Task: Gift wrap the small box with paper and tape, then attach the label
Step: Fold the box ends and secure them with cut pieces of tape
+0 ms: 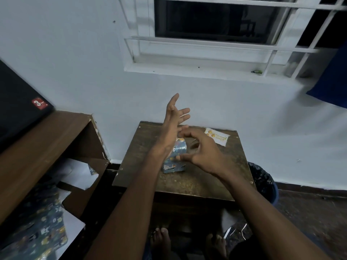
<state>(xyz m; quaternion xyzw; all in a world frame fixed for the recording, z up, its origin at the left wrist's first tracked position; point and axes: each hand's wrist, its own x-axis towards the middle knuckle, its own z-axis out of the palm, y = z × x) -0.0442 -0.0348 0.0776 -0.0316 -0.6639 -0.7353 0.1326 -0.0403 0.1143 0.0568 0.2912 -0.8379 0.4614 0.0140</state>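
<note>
Both hands hover empty, left hand [173, 120] flat, right hand [197, 150] loosely curled, above the glossy paper-wrapped box [174, 162].

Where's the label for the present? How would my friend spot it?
Find the small dark brown wooden table under the window. At its far right corner lies a flat white label with orange dots. Unlike the blue wrapped box, it lies flat and untouched.

Single head view, looking forward and down at a small table [187, 181] near a wall [75, 62]
</note>
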